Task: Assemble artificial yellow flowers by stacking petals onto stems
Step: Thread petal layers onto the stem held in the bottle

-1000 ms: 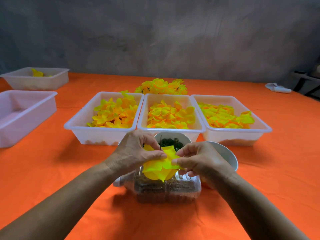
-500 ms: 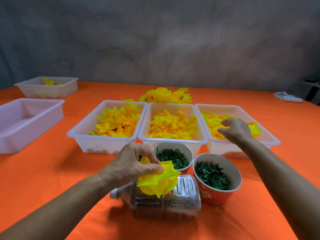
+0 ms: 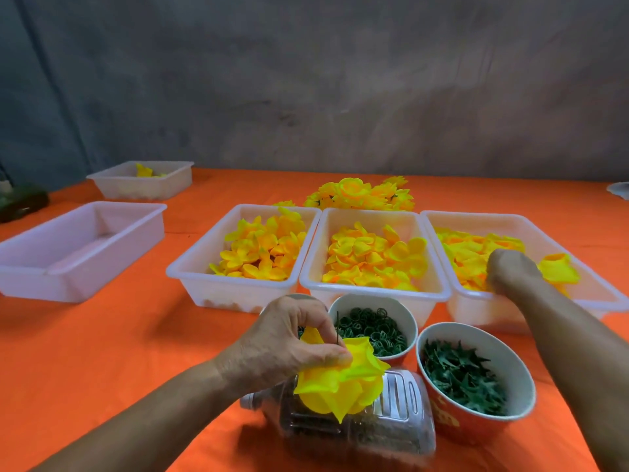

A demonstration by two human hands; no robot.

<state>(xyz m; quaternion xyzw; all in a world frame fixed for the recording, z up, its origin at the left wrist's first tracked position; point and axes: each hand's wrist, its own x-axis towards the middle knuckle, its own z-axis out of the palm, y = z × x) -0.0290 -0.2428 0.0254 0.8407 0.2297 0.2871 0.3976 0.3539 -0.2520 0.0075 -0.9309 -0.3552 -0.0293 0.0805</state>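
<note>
While the left hand (image 3: 289, 345) pinches a half-built yellow flower (image 3: 340, 379) on its thin dark stem (image 3: 337, 327), the right hand (image 3: 510, 270) reaches into the right tray (image 3: 599, 294).

Head view: the flower hangs over a clear plastic jug (image 3: 374, 427) lying on its side on the orange table (image 3: 102, 352). Right fingers are hidden among loose petals, so their grip cannot be told. Left tray (image 3: 190, 277), middle tray (image 3: 439, 291) and right tray each hold yellow petals; finished flowers (image 3: 360, 195) lie behind them. One bowl (image 3: 408, 321) holds green rings; a red bowl (image 3: 449, 417), with an unreadable yellow mark, holds green leaf pieces. Two more trays (image 3: 68, 267) stand at left.
</note>
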